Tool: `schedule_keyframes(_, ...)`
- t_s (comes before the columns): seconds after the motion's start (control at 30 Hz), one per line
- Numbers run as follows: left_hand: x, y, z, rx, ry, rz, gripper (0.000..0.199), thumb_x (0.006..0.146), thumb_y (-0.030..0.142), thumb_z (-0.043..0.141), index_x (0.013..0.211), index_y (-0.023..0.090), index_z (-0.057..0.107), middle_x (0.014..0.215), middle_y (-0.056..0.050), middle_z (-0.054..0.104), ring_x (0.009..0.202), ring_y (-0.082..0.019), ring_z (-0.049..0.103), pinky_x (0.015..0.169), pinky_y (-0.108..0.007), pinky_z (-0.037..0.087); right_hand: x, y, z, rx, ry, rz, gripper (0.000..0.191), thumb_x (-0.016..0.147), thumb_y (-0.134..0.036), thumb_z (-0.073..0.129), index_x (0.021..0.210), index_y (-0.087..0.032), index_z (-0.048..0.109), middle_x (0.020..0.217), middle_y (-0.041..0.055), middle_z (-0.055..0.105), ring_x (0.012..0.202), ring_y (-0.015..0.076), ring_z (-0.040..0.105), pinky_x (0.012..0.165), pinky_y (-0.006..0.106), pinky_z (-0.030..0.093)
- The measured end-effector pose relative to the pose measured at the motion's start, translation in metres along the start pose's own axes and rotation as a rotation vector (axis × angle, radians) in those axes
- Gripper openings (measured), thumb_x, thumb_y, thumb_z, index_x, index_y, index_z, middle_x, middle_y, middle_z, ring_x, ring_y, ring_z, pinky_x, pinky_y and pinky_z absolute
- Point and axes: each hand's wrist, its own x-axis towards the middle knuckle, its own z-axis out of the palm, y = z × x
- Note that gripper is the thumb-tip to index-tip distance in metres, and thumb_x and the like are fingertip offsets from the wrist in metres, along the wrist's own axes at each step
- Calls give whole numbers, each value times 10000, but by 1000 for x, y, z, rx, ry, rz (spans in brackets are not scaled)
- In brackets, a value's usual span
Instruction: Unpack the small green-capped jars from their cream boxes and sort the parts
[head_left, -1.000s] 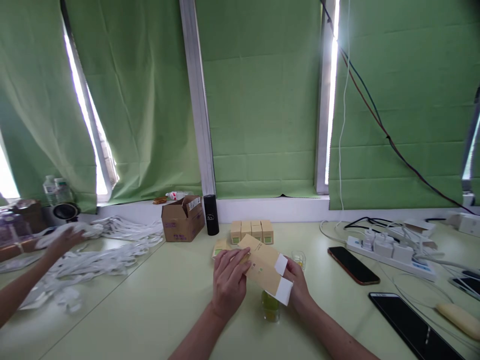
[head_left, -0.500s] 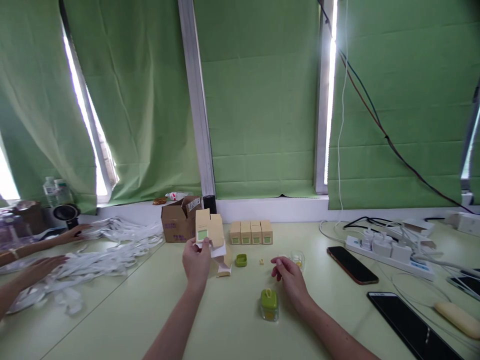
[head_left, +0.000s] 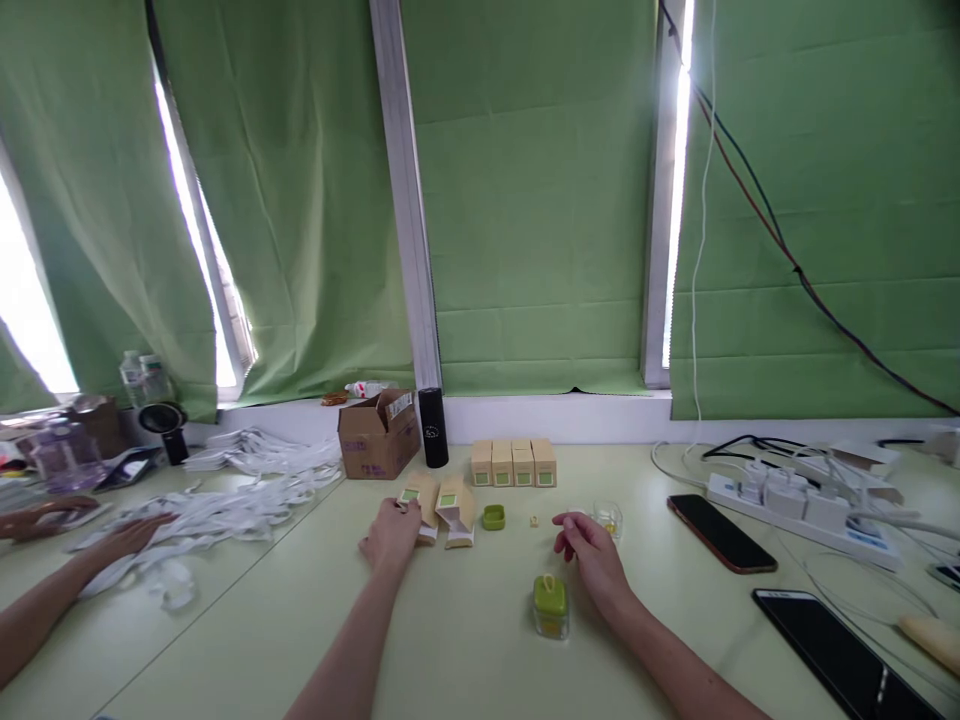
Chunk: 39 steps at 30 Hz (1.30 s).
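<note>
My left hand (head_left: pixel 391 538) grips a small kraft box (head_left: pixel 424 500) lying on the table, its fingers closed on the left edge. Right beside it lies a second opened kraft box (head_left: pixel 456 512) with a green label. My right hand (head_left: pixel 592 560) rests on the table with its fingers curled; whether anything is between them is hidden. Just behind that hand sits a clear container (head_left: pixel 607 518). A tiny yellowish piece (head_left: pixel 534 521) and a green lid (head_left: pixel 493 517) lie between my hands. Nearer to me stands a clear jar with a green lid (head_left: pixel 550 600).
Several closed kraft boxes (head_left: pixel 513 463) stand in a row at the back, near a black cylinder (head_left: pixel 433 428) and a brown carton (head_left: pixel 379 440). Another person's hands touch white straps (head_left: pixel 210 515) at left. Phones (head_left: pixel 720 533) and a power strip (head_left: pixel 802 520) lie at right.
My left hand has lowered the kraft box onto the table beside the other one. The view has shifted slightly left, and my right hand has kept its pose.
</note>
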Motion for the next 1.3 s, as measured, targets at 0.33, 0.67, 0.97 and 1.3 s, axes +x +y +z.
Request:
schedule_keyframes(0.33, -10, 4, 2, 113, -79, 73, 483, 867, 595, 482, 1049, 212, 714, 1199, -189, 747, 1304, -448, 536, 1052, -547, 360, 0, 2, -1, -20, -11, -7, 576, 809, -744, 627, 914, -189, 741, 658, 37, 665, 630, 204, 563, 618, 324, 445)
schedule_keyframes(0.67, -10, 3, 0, 93, -66, 68, 488, 850, 591, 515, 1032, 199, 741, 1155, -207, 756, 1282, -470, 534, 1034, -564, 356, 1, 5, -1, -41, -6, -10, 549, 829, -721, 611, 924, -195, 738, 663, 39, 665, 629, 207, 568, 620, 328, 454)
schedule_keyframes(0.97, -31, 19, -4, -20, 158, 270, 400, 956, 413, 447, 1236, 188, 623, 1167, -159, 738, 1279, -413, 477, 1029, -533, 347, 2, 6, -1, -84, 15, -21, 498, 851, -662, 584, 918, -191, 730, 658, 46, 672, 615, 211, 584, 601, 324, 462)
schedule_keyframes(1.3, -90, 66, -15, -290, -58, 978, 207, 903, 206, 545, 1081, 225, 649, 1049, -86, 697, 1121, -298, 564, 1013, -471, 436, 1, 6, 1, -211, 15, -52, 251, 798, -440, 622, 765, -208, 714, 638, 32, 671, 626, 224, 602, 628, 330, 457)
